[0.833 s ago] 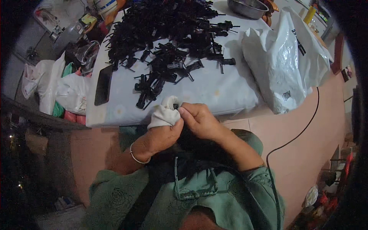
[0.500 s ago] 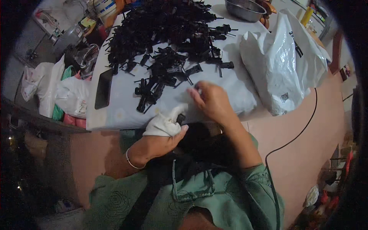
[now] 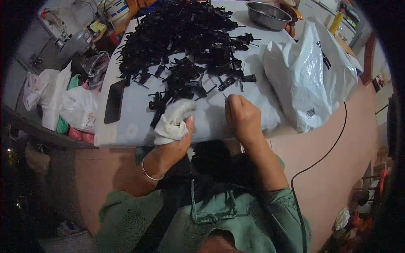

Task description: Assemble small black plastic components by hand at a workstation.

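A white glove or cloth covers the fingers of my left hand, while the thumb is bare. That hand is over the table's near edge, fingers and thumb apart, with nothing visible between them. My right hand is closed in a fist to its right, above the white tablecloth. A thin tip seems to stick out at the fist's far side, but what it holds is hidden. Just beyond both hands spreads a large pile of small black plastic parts with thin pins. One loose black part lies nearest the right fist.
A dark phone-like slab lies at the table's left edge. On the right stands a large white plastic bag, with a metal bowl behind it. Filled bags sit left of the table. A black cable hangs at right.
My left hand has moved forward toward the pile, and the black part it held is out of sight. The right fist has shifted right and nearer. A loose black part at the pile's edge has moved right.
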`<state>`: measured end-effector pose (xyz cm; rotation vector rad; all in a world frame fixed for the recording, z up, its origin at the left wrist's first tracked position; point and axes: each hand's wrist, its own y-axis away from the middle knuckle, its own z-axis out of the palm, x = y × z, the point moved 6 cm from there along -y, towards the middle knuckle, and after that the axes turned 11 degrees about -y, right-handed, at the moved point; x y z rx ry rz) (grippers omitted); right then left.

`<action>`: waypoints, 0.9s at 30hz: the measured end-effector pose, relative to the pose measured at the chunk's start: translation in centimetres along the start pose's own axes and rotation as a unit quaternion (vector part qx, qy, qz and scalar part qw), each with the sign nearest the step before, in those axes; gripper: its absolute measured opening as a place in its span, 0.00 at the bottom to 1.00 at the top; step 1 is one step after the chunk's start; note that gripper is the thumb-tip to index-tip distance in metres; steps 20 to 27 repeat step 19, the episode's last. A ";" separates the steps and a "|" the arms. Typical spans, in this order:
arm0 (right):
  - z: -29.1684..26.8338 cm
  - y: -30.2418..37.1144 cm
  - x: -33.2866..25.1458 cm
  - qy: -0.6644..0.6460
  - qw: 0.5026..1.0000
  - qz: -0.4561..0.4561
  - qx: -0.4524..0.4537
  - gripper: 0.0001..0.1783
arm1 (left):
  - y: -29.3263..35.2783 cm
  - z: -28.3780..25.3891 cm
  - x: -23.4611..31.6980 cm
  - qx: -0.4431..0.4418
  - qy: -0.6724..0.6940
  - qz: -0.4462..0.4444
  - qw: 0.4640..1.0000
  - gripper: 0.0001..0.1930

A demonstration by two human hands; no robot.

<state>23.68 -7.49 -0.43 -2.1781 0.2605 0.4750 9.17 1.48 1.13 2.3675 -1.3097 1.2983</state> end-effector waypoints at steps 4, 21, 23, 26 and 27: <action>-0.2 0.8 -3.5 -0.089 0.983 -0.131 -0.095 0.07 | -1.6 -1.0 2.7 0.111 -0.128 0.163 0.972 0.11; 1.8 1.5 -1.9 -0.434 0.876 0.162 -0.131 0.07 | 0.1 2.3 -0.5 -0.142 0.066 -0.110 0.981 0.19; 1.8 1.5 -1.9 -0.434 0.876 0.162 -0.131 0.07 | 0.1 2.3 -0.5 -0.142 0.066 -0.110 0.981 0.19; 1.8 1.5 -1.9 -0.434 0.876 0.162 -0.131 0.07 | 0.1 2.3 -0.5 -0.142 0.066 -0.110 0.981 0.19; 1.8 1.5 -1.9 -0.434 0.876 0.162 -0.131 0.07 | 0.1 2.3 -0.5 -0.142 0.066 -0.110 0.981 0.19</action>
